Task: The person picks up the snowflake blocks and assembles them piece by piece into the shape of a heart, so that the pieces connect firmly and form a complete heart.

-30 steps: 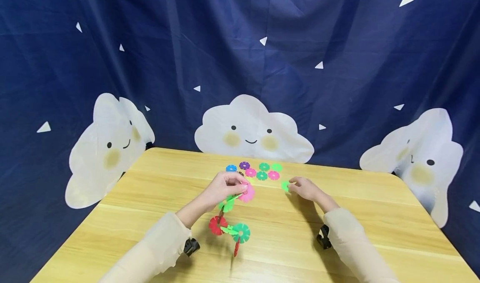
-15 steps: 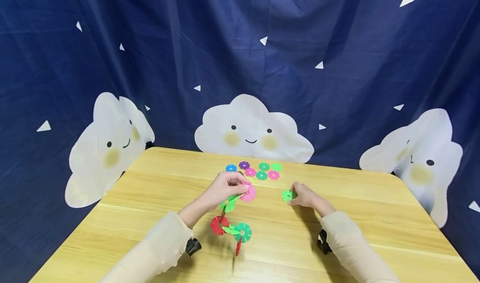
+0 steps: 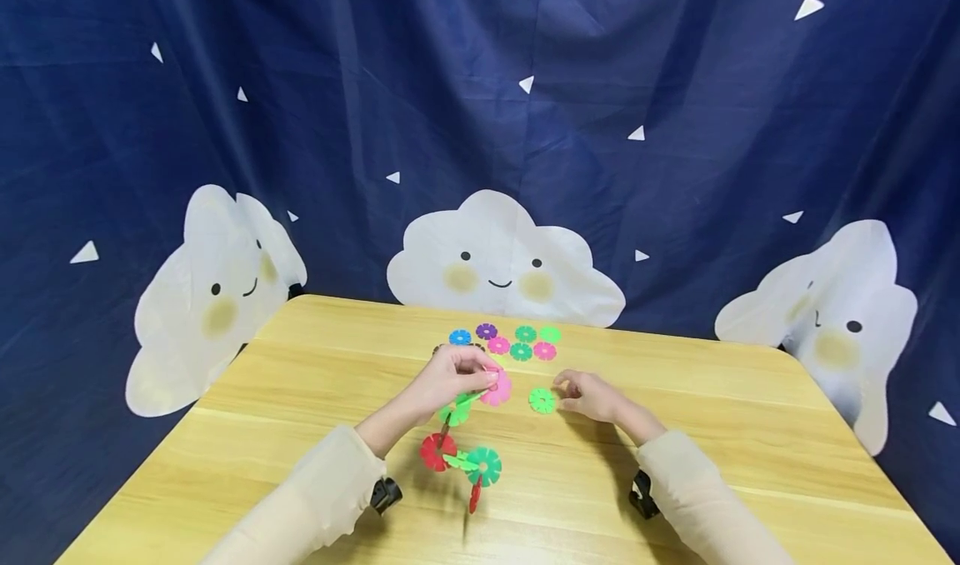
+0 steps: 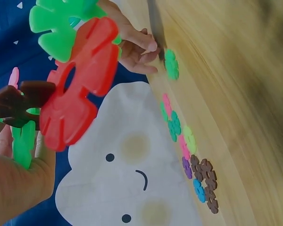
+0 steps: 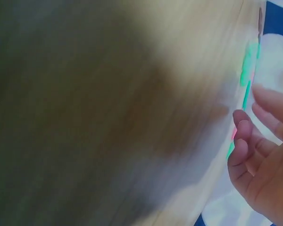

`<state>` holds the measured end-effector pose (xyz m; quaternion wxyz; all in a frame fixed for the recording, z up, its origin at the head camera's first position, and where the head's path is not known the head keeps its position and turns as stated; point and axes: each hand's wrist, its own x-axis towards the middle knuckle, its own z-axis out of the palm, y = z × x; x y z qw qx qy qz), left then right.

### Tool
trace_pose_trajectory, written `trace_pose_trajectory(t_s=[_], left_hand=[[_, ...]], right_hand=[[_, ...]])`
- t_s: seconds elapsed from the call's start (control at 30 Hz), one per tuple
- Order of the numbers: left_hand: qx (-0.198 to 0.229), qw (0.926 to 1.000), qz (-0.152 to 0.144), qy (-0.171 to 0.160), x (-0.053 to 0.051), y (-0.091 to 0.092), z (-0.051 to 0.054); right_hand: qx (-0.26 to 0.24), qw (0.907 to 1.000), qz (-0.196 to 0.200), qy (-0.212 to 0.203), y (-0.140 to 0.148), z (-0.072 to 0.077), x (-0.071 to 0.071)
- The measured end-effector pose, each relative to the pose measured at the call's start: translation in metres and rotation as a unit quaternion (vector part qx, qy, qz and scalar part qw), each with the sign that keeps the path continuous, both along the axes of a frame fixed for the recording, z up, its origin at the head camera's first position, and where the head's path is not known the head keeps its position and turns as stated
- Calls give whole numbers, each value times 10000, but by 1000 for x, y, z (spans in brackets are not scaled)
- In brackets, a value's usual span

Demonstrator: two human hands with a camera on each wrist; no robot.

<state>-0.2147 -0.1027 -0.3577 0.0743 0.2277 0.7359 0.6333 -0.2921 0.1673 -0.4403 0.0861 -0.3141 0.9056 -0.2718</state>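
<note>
My left hand [image 3: 455, 375] pinches a pink notched disc [image 3: 496, 388] at one end of a joined chain. Below it hang light green, brown, red [image 3: 438, 452] and teal [image 3: 484, 467] discs, with a red one lowest. In the left wrist view the chain's red disc [image 4: 79, 84] and brown disc [image 4: 23, 104] stand before the left hand [image 4: 20, 183]. A loose light green disc [image 3: 542, 400] lies on the table between the hands. Just right of it is my right hand [image 3: 597, 397], holding nothing, fingers loosely bent; the right wrist view shows this hand [image 5: 266, 155] with thumb and fingers apart.
Toward the back of the wooden table [image 3: 675, 465] lie several loose discs: blue [image 3: 460, 337], purple [image 3: 486, 331], pink, teal and green. Brown discs [image 4: 211, 200] lie beside the blue one in the left wrist view. Behind the table hangs a dark blue curtain [image 3: 480, 132] with clouds.
The light green disc has moved left and toward me, and my right hand has let go of it. My left hand and the chain have barely moved.
</note>
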Motion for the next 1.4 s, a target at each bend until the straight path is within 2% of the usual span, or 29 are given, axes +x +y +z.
trace_pose_trajectory(t_s=[0.13,0.33,0.43,0.5,0.6,0.7,0.8,0.93,1.07,1.23,1.33,1.4], left_hand=[[-18,10000,28,40,0,0,0],[-31,10000,-53,73,-1,0,-1],[-44,9999,-19,115,0,-1,-2],[-55,9999,24,113,0,0,-2],[-68,9999,57,82,1,0,-1],[-67,9999,59,58,2,1,-2],[-73,9999,87,30,1,2,-1],[-118,9998,134,-26,1,3,0],[-148,9998,144,14,1,5,0],[-196,9995,216,97,2,7,0],[-188,9996,193,98,4,10,1],[-159,9997,136,109,6,12,3]], right_hand=[[148,9998,115,-53,-9,0,1],[107,9986,-364,-366,-22,-3,4],[-102,9987,-368,-342,-24,-3,4],[-326,9990,-214,-217,-24,-1,5],[-914,9955,85,-245,-21,4,8],[-1641,9855,170,-387,-19,13,15],[-2246,9736,139,-383,-22,31,26],[-2876,9569,406,-49,-26,51,39],[-3446,9345,813,356,-31,60,50],[-3621,9113,1294,1471,-41,71,63],[-3529,8999,1365,2169,-45,74,66],[-3525,8926,1385,2445,-46,73,66]])
